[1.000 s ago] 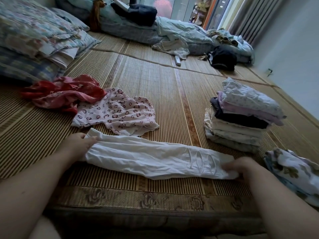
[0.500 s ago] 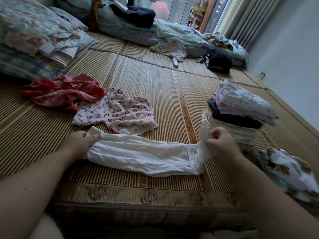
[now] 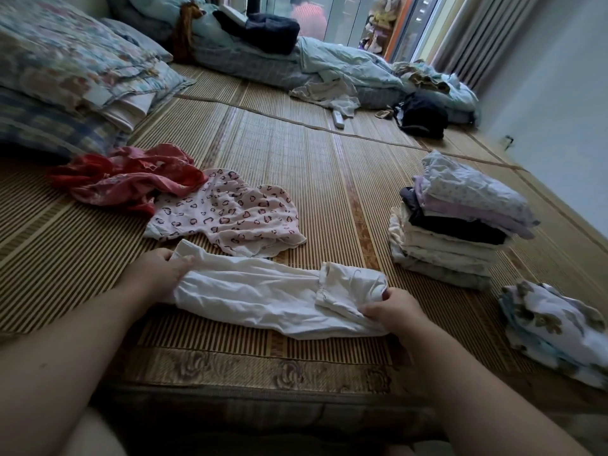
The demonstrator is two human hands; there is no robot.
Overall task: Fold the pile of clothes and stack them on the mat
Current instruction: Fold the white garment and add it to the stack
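Head view: left hand (image 3: 158,274) presses flat, fingers spread, on the left end of the long white thin-fabric garment (image 3: 263,294), pinning it to the striped woven bamboo mat (image 3: 329,179). The garment's long axis runs left-right across the mat's near edge, between both hands. Just behind it lie a pink heart-print top (image 3: 227,215) and a crumpled red cloth (image 3: 125,177), both unfolded. Right hand (image 3: 394,312) pinches the right end, closed on a flap already doubled over toward the left. The folded stack of pale and dark clothes (image 3: 457,232) sits well to the right, nearer the right hand; a floral folded piece (image 3: 556,327) lies beside it. Versus half a second ago: the right end, then lifted mid-air, is now laid down on the garment; left hand unchanged. Next fold likely carries right to left.
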